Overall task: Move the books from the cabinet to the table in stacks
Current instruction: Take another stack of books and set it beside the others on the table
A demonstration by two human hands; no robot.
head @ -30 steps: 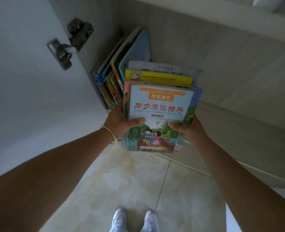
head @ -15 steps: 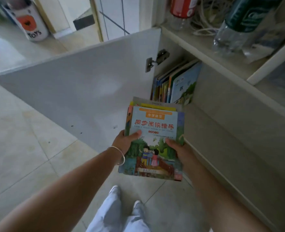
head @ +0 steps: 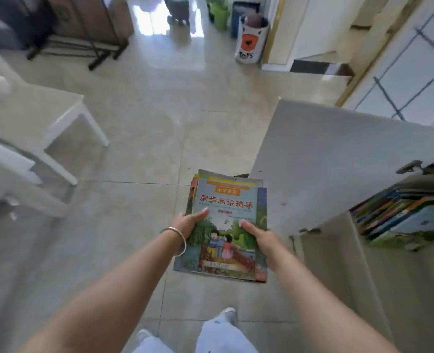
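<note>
My left hand (head: 185, 222) and right hand (head: 260, 236) clamp the stack of books (head: 227, 225) by its sides; thin glossy covers could slide, so I'd support underneath

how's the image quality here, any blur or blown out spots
Head view: the stack of books and both hands, left hand and right hand, read sharp enough; the table and shelved books smear at the frame edges; floor glare at top is blown out; wide-angle bending throughout.

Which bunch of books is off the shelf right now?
The stack of books held in both hands over the floor; the other books stand in the cabinet.
</note>
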